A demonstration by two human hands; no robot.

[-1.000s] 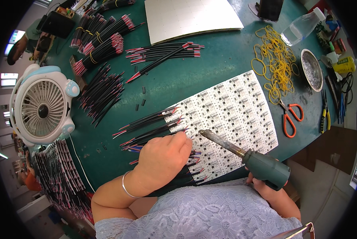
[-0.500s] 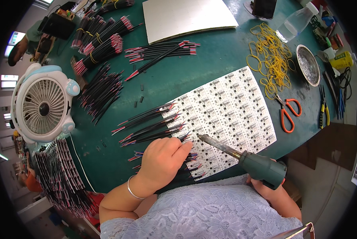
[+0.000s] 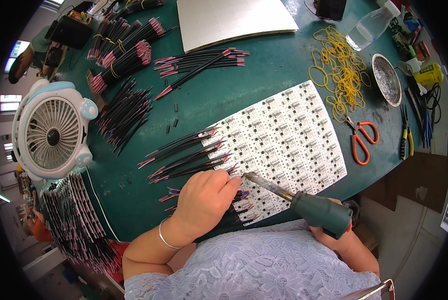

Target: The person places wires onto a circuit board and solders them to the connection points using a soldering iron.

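My left hand is closed in a pinch at the left edge of a white sheet of circuit boards. Whatever lies between its fingertips is hidden. In my right hand, mostly behind the handle, is a green-handled soldering iron. Its metal tip points left and is close to my left fingertips, over the boards. Black wires with red and white ends lie along the left edge of the sheet, above my left hand, and more wires show below it.
Bundled wires and a white fan stand at the left. A white panel lies at the back. Yellow rubber bands, a metal bowl, orange-handled scissors, pliers and a bottle are at the right.
The soldering iron has moved left and slightly down, its tip now nearer my left fingertips. My left hand keeps nearly the same place and pinch.
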